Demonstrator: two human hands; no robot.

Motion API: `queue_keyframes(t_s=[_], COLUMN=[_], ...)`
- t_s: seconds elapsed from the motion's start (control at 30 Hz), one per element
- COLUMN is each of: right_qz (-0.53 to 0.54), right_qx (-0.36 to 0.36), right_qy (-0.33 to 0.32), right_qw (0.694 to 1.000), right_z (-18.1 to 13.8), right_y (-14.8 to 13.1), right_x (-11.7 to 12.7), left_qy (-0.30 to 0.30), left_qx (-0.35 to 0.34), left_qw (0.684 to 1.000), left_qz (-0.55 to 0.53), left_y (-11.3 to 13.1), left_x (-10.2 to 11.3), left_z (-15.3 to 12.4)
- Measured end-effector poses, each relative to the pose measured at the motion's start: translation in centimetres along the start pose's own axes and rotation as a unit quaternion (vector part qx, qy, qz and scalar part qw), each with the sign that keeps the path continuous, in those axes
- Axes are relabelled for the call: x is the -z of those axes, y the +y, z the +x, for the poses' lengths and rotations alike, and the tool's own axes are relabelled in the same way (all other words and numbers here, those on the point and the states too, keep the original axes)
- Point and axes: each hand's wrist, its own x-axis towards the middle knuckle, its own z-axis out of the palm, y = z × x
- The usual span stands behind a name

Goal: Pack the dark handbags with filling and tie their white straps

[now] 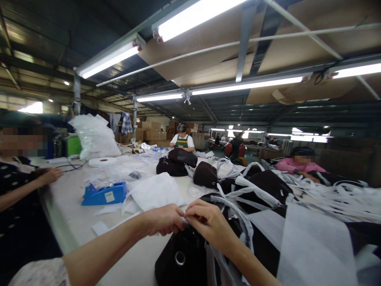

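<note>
My left hand point(166, 219) and my right hand point(205, 222) meet above a black bag point(181, 260) with a round metal eyelet on its front. Both hands are closed, fingertips touching at the bag's top edge. A small pale bit shows between them, but the fingers hide what it is. Just right of my right hand, a handle wrapped in white material point(245, 226) curves down beside the bag. White sheets point(157, 192) lie on the table beyond my left hand.
A blue tape dispenser point(104, 193) stands to the left on the white table point(70, 210). More black bags point(205, 174) and wrapped straps point(336, 198) are heaped ahead and right. A large pale sheet point(317, 246) lies at right. Co-workers sit left, ahead and right.
</note>
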Motion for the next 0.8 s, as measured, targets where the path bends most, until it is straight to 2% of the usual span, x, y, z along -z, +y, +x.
queue_keyframes(t_s=[0.07,0.17,0.33,0.43,0.63,0.8], right_qz=[-0.023,-0.043,0.039,0.079,0.024,-0.042], right_qx=[0.017,0.0,-0.129,-0.171,-0.117,-0.03], right_qy=[0.008,0.037,0.081,0.074,0.09,0.114], right_qw=[1.0,0.998,0.988,0.979,0.989,0.992], right_z=[0.2,0.3,0.9,1.3,0.1,-1.7], right_y=[0.2,0.4,0.3,0.3,-0.3,-1.3], right_x=[-0.3,-1.0,-1.3,-0.7,0.3,-0.6], left_qy=[0.007,0.028,0.049,0.038,-0.027,-0.042], left_qx=[0.007,0.002,-0.007,-0.003,0.004,-0.02], left_qw=[1.0,1.0,0.999,0.999,0.997,0.997], left_qz=[-0.007,-0.008,-0.009,-0.023,-0.07,-0.059], left_y=[0.0,-0.1,-0.4,-0.4,0.1,0.3], left_x=[0.0,-0.2,-1.0,-1.2,-0.5,-0.5], left_z=[0.0,0.1,0.2,0.3,0.3,0.2])
